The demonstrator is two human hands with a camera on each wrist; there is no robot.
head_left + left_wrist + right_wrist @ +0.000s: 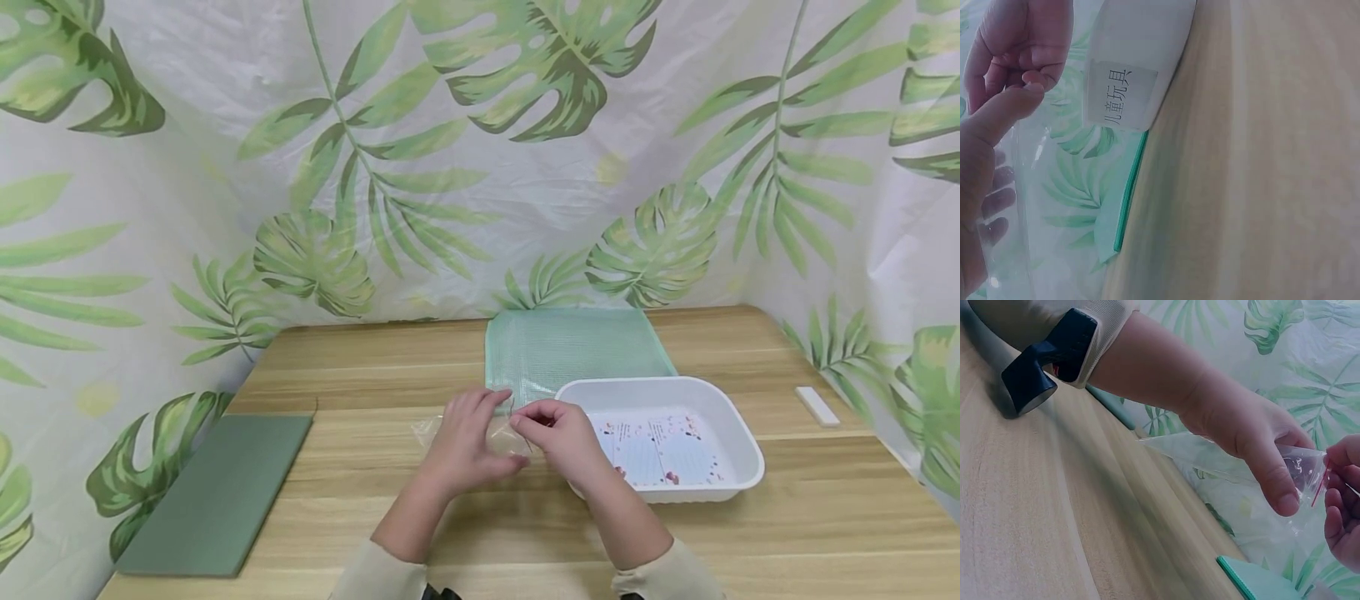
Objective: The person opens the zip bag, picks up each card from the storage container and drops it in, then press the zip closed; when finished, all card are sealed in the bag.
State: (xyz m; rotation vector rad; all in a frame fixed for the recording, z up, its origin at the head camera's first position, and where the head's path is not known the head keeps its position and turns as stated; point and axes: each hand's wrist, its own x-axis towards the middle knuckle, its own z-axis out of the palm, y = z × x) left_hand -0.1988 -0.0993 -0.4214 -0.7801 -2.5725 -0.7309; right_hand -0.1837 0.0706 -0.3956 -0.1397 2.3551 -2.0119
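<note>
A clear plastic zip bag (426, 429) is held up between both hands over the middle of the table. My left hand (468, 442) grips its body; in the right wrist view the thumb lies in front of the bag (1204, 457) and the other fingers are partly hidden behind it. With thumb and fingertips, my right hand (561, 433) pinches the bag's edge beside a thin red strip (1319, 489). The left wrist view shows left fingers (999, 200) through the film. Whether anything lies inside the bag I cannot tell.
Right of the hands stands a white plastic tray (738, 467) holding printed paper sheets (660, 450). Behind it lies a green mesh pouch (577, 342). A flat dark green board (217, 492) is at left, and a small white block (817, 407) lies near the right edge.
</note>
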